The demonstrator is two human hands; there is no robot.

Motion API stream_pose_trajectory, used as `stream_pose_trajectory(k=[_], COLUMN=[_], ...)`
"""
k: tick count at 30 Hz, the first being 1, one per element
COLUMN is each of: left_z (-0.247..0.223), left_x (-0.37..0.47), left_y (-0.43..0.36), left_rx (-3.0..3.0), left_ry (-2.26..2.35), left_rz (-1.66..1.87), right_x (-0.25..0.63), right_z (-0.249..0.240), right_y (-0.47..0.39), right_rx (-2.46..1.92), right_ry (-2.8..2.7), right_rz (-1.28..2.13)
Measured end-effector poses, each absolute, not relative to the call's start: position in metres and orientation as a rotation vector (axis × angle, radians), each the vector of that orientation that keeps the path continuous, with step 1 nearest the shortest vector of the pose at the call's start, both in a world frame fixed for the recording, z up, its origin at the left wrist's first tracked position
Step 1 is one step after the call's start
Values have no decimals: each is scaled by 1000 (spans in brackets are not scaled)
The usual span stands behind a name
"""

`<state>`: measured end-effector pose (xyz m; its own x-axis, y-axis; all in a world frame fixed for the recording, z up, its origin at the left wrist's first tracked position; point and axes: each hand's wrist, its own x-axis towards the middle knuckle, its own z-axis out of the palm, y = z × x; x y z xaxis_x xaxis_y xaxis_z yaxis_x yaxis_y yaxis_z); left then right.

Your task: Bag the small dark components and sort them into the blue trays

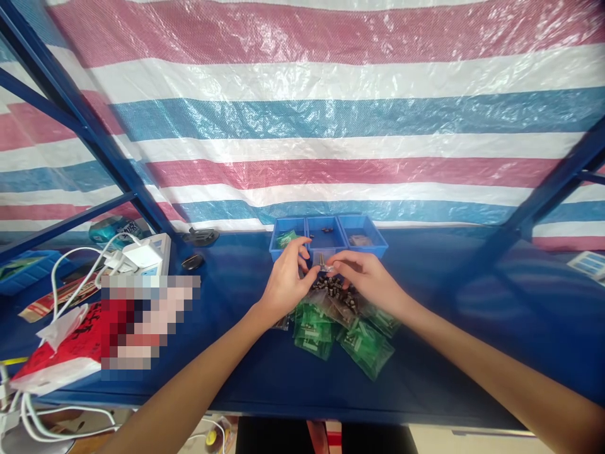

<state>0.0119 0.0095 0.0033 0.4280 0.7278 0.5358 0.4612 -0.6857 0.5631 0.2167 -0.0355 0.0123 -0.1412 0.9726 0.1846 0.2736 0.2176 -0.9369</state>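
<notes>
My right hand pinches a small clear plastic bag with a metal piece showing in it. Facing it, my left hand has its thumb near the bag and its fingers curved and apart. Below both hands lies a pile of small dark metal parts. Green packets in clear plastic lie in front of the pile, with another green packet to their right. Behind my hands stand blue bins; the left one holds green packets, the middle one a few small dark parts, the right one clear bags.
On the blue table, a white power strip with chargers and cables, a black mouse and a red-and-white bag lie at the left. Blue frame posts rise on both sides before a striped sheet.
</notes>
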Motion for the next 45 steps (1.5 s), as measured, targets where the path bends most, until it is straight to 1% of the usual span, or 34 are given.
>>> stream_pose_trajectory(k=[5, 9, 14, 18, 21, 24, 27, 29, 32, 35, 41, 45], left_z=[0, -2, 2, 5, 6, 7, 8, 7, 7, 7, 10, 10], left_x=[11, 12, 12, 13, 12, 10, 8, 8, 8, 7, 5, 2], left_y=[8, 6, 6, 7, 7, 6, 7, 7, 6, 6, 10, 14], left_rx=[2611, 2624, 2529, 2472, 2436, 2412, 2482, 2551, 2624, 2667, 2752, 2782], left_ry=[977, 941, 962, 973, 1002, 1014, 1034, 1063, 1076, 1089, 1146, 1071], left_rz=[996, 1013, 1082, 1075, 1085, 1084, 1021, 968, 888, 848, 756, 660], right_x=[217, 216, 216, 215, 219, 233, 253, 265, 271, 264, 233, 223], right_z=[13, 14, 11, 13, 20, 30, 36, 36, 31, 25, 6, -2], right_y=[-36, -38, -35, -35, -36, -32, -21, -14, -7, -9, -25, -34], right_rx=[-1152, -1131, -1274, -1275, -1277, -1312, -1374, -1387, -1425, -1448, -1466, -1468], right_ry=[-1593, -1626, -1753, -1916, -1902, -1773, -1545, -1397, -1318, -1487, -2176, -2315], right_rz=[968, 959, 551, 434, 447, 482, 459, 510, 558, 495, 217, 153])
